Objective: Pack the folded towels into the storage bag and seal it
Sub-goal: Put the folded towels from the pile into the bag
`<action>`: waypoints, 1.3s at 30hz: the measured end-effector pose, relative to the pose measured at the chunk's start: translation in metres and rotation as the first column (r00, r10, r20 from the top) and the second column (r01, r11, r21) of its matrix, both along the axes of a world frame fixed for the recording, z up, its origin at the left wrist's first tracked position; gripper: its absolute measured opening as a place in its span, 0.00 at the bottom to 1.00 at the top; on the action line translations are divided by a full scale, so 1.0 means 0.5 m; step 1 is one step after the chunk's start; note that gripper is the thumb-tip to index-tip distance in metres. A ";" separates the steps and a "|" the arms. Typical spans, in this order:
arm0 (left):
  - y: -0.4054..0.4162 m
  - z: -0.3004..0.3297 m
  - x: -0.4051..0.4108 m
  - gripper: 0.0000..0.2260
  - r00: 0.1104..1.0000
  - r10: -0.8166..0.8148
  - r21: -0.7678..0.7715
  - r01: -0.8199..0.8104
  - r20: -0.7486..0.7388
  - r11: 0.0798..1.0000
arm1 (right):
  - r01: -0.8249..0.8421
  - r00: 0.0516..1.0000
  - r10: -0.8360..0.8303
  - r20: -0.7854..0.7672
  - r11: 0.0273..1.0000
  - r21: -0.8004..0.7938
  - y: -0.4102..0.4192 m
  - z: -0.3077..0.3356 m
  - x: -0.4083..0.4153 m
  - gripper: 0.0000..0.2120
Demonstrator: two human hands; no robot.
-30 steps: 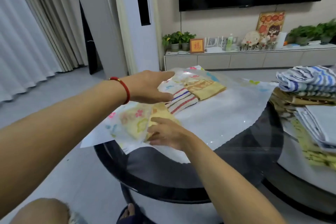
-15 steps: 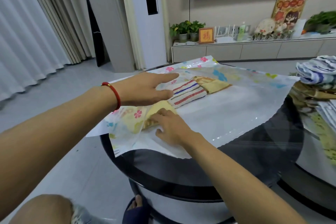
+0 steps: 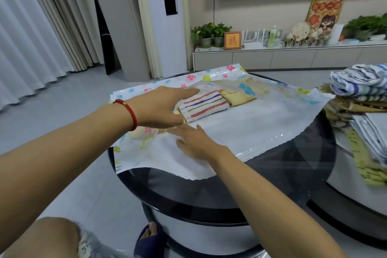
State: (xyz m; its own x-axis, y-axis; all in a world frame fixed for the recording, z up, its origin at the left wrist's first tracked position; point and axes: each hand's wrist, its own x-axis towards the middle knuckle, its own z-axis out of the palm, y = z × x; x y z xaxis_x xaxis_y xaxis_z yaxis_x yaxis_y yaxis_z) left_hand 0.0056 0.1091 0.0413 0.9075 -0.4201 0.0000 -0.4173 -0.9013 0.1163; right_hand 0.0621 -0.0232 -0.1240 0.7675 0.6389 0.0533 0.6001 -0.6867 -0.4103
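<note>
Left hand [image 3: 163,109], open and palm-down, is laid over the storage bag [image 3: 261,123] beside the striped towel [image 3: 204,106]. Right hand [image 3: 195,142] is pressed flat, fingers spread, mid-frame on the bag.

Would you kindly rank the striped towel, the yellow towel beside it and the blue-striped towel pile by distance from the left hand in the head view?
From the left hand:
1. Striped towel, in the storage bag, just right of the fingers.
2. Yellow towel, next along, also in the bag.
3. Blue-striped towel pile, outside the bag at the far right.
</note>
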 end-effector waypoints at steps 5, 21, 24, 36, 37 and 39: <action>-0.063 -0.033 0.014 0.30 0.989 -0.054 0.133 0.035 0.140 0.991 | 0.108 0.994 -0.106 0.037 0.991 -0.076 -0.185 0.012 -0.042 0.24; -0.415 -0.186 0.108 0.23 0.947 -0.248 0.546 0.100 0.204 0.832 | 0.964 0.257 -0.936 0.241 0.266 0.006 -0.939 0.043 -0.097 0.14; -0.425 -0.188 0.131 0.26 0.957 -0.211 0.548 0.071 0.197 0.833 | 0.985 0.128 -0.991 0.046 0.121 -0.124 -0.995 0.040 -0.091 0.12; -0.378 -0.109 0.155 0.27 0.936 -0.162 0.307 0.062 0.312 0.950 | 0.943 0.285 -0.692 -0.664 0.326 0.064 -1.031 0.153 -0.111 0.19; -0.375 -0.099 0.155 0.28 0.934 -0.161 0.288 0.066 0.319 0.955 | 0.935 0.303 -0.616 -0.727 0.341 0.101 -1.017 0.160 -0.125 0.18; -0.371 -0.079 0.156 0.31 0.933 -0.154 0.263 0.067 0.325 0.962 | 0.908 0.365 -0.518 -0.774 0.381 0.173 -0.983 0.179 -0.156 0.16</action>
